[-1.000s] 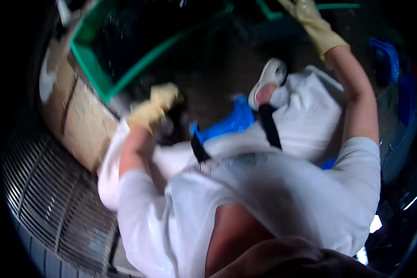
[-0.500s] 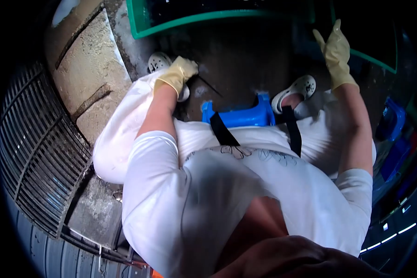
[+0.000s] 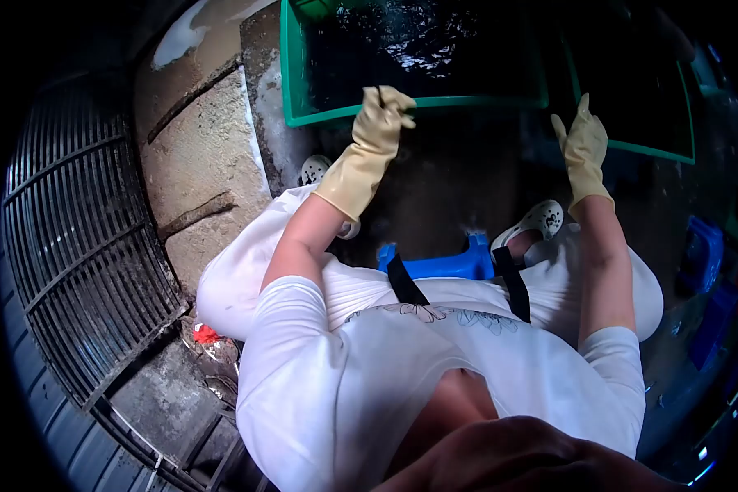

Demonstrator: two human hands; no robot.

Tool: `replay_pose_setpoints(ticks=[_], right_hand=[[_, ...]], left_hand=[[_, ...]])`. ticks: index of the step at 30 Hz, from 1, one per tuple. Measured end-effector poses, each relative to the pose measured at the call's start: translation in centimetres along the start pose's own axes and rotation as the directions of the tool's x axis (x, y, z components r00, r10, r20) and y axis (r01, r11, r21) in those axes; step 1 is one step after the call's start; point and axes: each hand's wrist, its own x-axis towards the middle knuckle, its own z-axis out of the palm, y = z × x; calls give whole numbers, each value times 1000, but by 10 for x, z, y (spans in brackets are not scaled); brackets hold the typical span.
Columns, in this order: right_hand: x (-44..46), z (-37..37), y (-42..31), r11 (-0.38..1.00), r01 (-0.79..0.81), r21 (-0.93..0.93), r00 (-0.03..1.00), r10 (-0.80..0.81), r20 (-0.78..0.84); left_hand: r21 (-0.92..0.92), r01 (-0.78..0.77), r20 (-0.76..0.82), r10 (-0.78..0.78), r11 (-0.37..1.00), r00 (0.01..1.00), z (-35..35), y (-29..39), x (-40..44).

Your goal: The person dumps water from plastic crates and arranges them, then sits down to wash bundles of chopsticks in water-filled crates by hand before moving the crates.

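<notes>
Both hands wear pale yellow rubber gloves. My left hand (image 3: 371, 148) is over the near rim of a green tub (image 3: 303, 119), its fingers bent and partly apart, with nothing visible in them. Dark water with bright reflections (image 3: 422, 53) shows in this tub. My right hand (image 3: 586, 152) is open beside a second green tub (image 3: 652, 153), thumb and forefinger stretched apart and nothing in it. The inside of that second tub is too dark to make out.
A blue plastic stool (image 3: 447, 267) with black straps (image 3: 406, 283) is beneath me, between white clogs (image 3: 539, 220). A slatted metal grille (image 3: 82, 238) and a rough slab (image 3: 209, 156) lie to the left. Blue plastic items (image 3: 701, 254) stand at the right.
My left hand has moved from beside my left foot to the tub's rim, its fist loosened. The thin dark stick-like thing by it no longer shows. The view has shifted, bringing more tub into sight.
</notes>
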Motion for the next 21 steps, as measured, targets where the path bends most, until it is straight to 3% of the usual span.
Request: replay_pose_setpoints(ticks=[1,2,4,5,7,8,9,11,13,14,15,17,21], right_hand=[[1,-3,-2,999,-48,5,997,48,64],[2,2,-1,999,-53,11,997,53,57],[3,16,1,997,0,79,923,30,-384],[7,13,-6,997,-6,81,920,38,-390],[15,-4,-32,949,183,257,880,-42,-473],[22,-7,-46,872,323,367,868,-119,-482],[25,-2,-62,770,376,515,896,-159,-415],[31,11,-95,591,356,723,929,-304,-210],[27,8,-125,674,211,708,928,-365,70],[35,-11,-140,765,182,617,822,-463,331],[47,-20,-153,846,252,470,658,-506,557],[51,5,-160,873,254,415,728,-456,513],[51,5,-157,881,253,399,738,-443,510]], left_hand=[[-122,232,-185,-252,965,950,4,16,20],[-55,394,-200,-397,918,896,-5,33,42],[32,649,-285,-616,760,735,-28,22,72],[40,743,-338,-691,668,639,-37,0,85],[495,723,-217,-736,483,641,-76,-168,110],[680,655,-90,-850,329,520,-77,-133,114],[561,760,-104,-883,329,458,-73,-104,106],[748,644,-246,-834,161,495,-58,-87,103],[814,579,-317,-800,46,509,-49,-75,106],[824,566,-331,-789,26,518,-48,-68,106],[820,568,-304,-788,69,535,-50,-81,104],[799,571,-236,-775,188,586,-54,-108,101],[792,553,-251,-686,261,683,-48,-107,96]])
